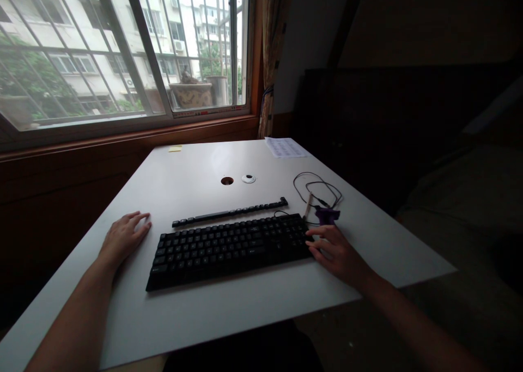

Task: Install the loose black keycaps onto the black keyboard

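A black keyboard (229,248) lies on the white table in front of me, slightly angled. Behind it runs a line of loose black keycaps (229,213), with a long one among them like a space bar. My left hand (126,233) rests flat on the table to the left of the keyboard, fingers stretched and holding nothing. At the keyboard's right end is my right hand (332,250), its fingers bent but apart, the tips at the number-pad edge. Whether they press on it is hard to tell. A purple cloth-like item (327,215) and a thin pale stick (308,204) lie just beyond that hand.
A dark cable (317,182) lies coiled near the table's right edge. Farther back are a round hole (227,181), a white round cover (248,179), printed paper (286,147) and yellow notes (175,148). A barred window (196,50) stands beyond the table (196,168).
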Tool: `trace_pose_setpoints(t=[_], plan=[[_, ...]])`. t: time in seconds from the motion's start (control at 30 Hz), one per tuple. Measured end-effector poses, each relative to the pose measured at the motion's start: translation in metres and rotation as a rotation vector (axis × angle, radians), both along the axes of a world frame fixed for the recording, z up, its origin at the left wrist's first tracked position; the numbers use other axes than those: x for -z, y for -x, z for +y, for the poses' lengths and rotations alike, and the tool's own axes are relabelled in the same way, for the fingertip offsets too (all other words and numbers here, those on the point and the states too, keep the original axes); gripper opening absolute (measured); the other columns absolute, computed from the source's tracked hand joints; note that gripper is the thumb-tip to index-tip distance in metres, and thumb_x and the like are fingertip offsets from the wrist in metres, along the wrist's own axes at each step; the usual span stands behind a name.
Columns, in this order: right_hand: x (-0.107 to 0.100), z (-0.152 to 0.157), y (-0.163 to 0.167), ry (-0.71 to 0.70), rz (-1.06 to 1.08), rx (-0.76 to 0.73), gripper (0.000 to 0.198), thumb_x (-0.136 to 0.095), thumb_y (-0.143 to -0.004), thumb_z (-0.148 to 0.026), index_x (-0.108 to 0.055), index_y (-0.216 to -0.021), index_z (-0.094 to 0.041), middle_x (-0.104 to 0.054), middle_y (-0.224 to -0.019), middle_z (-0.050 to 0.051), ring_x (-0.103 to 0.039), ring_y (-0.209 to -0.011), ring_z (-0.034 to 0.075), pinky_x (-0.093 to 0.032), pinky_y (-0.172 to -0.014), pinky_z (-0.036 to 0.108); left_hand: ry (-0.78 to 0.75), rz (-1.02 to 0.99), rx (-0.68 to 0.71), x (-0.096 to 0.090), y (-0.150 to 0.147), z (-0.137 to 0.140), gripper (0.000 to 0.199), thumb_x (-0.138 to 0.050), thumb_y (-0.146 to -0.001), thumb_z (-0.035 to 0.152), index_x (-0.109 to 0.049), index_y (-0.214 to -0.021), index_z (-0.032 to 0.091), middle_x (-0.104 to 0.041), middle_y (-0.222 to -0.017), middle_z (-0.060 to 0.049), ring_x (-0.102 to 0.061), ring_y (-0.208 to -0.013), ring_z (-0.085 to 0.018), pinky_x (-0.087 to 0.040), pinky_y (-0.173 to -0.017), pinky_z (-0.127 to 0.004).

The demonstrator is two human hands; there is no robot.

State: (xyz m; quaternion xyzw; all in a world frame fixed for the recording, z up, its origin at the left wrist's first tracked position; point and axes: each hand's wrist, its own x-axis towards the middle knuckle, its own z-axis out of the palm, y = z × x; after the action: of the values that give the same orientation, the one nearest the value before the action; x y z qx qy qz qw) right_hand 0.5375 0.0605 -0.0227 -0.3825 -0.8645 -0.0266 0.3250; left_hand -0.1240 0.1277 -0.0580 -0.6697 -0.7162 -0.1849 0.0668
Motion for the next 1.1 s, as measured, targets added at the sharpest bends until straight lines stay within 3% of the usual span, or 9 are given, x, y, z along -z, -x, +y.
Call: trace_pose_setpoints(t=[0.3,0.8,1.1], plan=[[-0.004,-0.011,-0.005,0.03,0.071,-0.014,0.041,-0.056,-0.098,-0.014,-0.062,-0.136,-0.029,-0.072,-0.119,0.008,-0.065,-0.113,0.027,-0.057,-0.096,0.046,0.032,0.019,0.0,0.003,0.004,0.003,0.063,-0.041,-0.094,0.061,-0.07,-0.135,0.023,-0.064,-0.143,-0.014,-0.059,-0.133,-0.034,-0.043,-0.117,-0.051],[-0.009,-0.013,-0.002,0.034,0.058,0.028,0.036,-0.055,-0.099,-0.017,-0.066,-0.131,-0.029,-0.073,-0.115,0.008,-0.068,-0.112,0.027,-0.059,-0.095,0.044,0.039,0.002,-0.01,0.0,0.001,0.001,0.066,-0.04,-0.094,0.062,-0.07,-0.136,0.022,-0.061,-0.145,-0.016,-0.058,-0.134,-0.037,-0.043,-0.117,-0.055],[-0.012,-0.012,0.001,0.052,0.051,-0.052,0.036,-0.053,-0.099,-0.014,-0.065,-0.129,-0.029,-0.075,-0.116,0.007,-0.069,-0.11,0.024,-0.061,-0.095,0.042,0.036,0.022,0.008,0.001,0.003,0.002,0.068,-0.037,-0.095,0.063,-0.069,-0.137,0.021,-0.062,-0.144,-0.016,-0.058,-0.134,-0.037,-0.043,-0.117,-0.054]])
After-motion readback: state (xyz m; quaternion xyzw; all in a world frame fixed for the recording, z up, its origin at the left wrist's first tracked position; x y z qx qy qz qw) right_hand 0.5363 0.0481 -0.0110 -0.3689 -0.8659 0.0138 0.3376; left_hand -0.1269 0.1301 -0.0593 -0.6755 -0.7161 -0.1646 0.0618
